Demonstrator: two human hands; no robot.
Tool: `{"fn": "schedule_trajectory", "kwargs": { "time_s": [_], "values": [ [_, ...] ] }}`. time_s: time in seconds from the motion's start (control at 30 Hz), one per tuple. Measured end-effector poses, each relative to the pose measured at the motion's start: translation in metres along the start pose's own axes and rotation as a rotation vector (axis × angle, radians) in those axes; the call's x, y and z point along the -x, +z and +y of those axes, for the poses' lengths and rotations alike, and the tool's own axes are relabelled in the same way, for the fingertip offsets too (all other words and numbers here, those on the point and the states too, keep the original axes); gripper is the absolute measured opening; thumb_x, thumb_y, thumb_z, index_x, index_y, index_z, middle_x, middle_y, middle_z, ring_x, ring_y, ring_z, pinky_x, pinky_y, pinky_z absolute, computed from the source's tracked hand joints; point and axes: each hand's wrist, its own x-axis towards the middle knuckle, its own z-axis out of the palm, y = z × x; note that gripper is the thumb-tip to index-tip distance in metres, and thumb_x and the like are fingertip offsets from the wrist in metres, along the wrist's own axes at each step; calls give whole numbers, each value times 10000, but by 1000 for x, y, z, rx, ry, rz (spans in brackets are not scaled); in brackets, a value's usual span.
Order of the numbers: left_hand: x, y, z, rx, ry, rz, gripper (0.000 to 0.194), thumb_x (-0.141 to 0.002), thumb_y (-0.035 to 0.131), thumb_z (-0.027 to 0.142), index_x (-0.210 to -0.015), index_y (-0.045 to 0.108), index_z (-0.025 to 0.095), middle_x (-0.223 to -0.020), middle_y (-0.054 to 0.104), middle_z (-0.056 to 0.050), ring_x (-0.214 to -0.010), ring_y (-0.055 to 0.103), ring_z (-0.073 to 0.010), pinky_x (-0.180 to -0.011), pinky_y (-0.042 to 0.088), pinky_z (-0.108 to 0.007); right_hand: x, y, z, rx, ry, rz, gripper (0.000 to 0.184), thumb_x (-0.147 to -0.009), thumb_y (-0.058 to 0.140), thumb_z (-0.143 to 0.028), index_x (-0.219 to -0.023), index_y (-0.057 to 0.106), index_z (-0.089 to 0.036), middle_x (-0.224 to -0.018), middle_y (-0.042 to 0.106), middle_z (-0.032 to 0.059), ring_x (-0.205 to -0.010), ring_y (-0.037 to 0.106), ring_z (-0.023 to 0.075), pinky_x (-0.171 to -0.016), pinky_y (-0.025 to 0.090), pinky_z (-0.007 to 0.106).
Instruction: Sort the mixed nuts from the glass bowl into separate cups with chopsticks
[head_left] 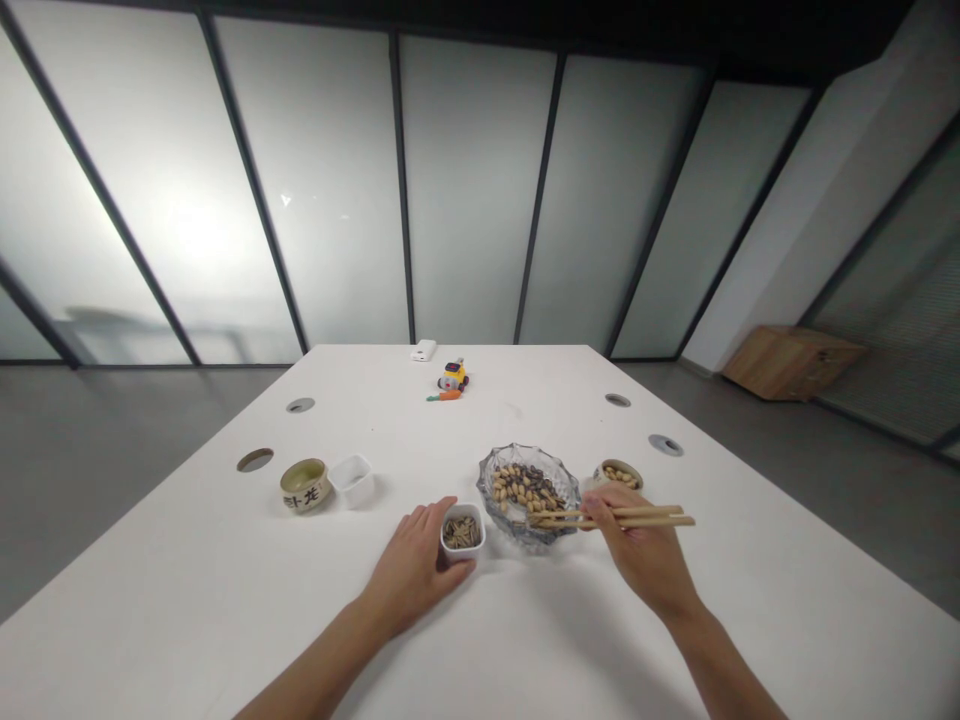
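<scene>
My left hand (420, 560) is closed around the side of a small white square cup (481, 540) that holds striped sunflower seeds (461, 531). Just right of the cup stands a scalloped clear glass bowl (491, 462) with pistachios (517, 488) and dark seeds (536, 478) in it. A pair of wooden chopsticks (649, 516) is gripped in my right hand (637, 545), and their tips reach into the glass bowl near its front. Whether the tips pinch anything is too small to tell. Behind my right hand, a small ceramic bowl (600, 477) of pistachios is partly hidden.
To the left stand a ceramic bowl with dark characters (304, 498) and a white square cup (354, 490). Farther back lie a yellow toy vehicle (454, 376), a toy carrot (448, 396) and a white device (424, 350). Round holes (255, 460) pierce the white table (420, 430).
</scene>
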Motion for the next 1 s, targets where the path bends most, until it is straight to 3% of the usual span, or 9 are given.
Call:
{"fn": "schedule_trajectory", "kwargs": {
  "time_s": [0.2,0.43,0.57,0.73,1.0],
  "values": [
    [1,-1,0,1,2,3,683,-884,779,340,-1509,534,217,-1337,715,-147,-1235,663,-367,-1094,497,-511,-1,0,1,-17,-13,-19,558,-1080,507,-619,-698,683,-252,-713,721,40,-682,683,211,-644,548,345],
    [0,-2,2,0,-12,-18,703,-876,783,314,-1520,527,198,-1364,706,-161,-1256,654,-374,-1098,498,-515,0,-1,5,-23,-30,73,537,-1065,528,-645,-762,737,-254,-781,755,55,-742,697,227,-688,561,356],
    [0,-3,2,-8,-5,-4,699,-873,790,310,-1516,535,209,-1363,712,-150,-1249,663,-368,-1101,501,-508,2,2,6,-58,-17,-18,567,-1063,516,-662,-714,695,-252,-711,705,43,-688,659,218,-643,539,345],
    [1,-3,1,-3,12,13,687,-878,791,319,-1512,544,220,-1362,718,-144,-1258,664,-365,-1099,505,-498,2,6,-2,-147,6,-110,472,-1052,598,-597,-761,719,-245,-756,716,39,-712,675,202,-663,553,319],
    [1,-4,2,2,-6,-9,696,-881,785,324,-1518,531,210,-1375,708,-154,-1264,655,-374,-1113,499,-524,3,7,-6,-182,-32,-63,425,-1044,629,-560,-772,738,-251,-761,727,46,-727,686,213,-676,574,331]
  ]
}}
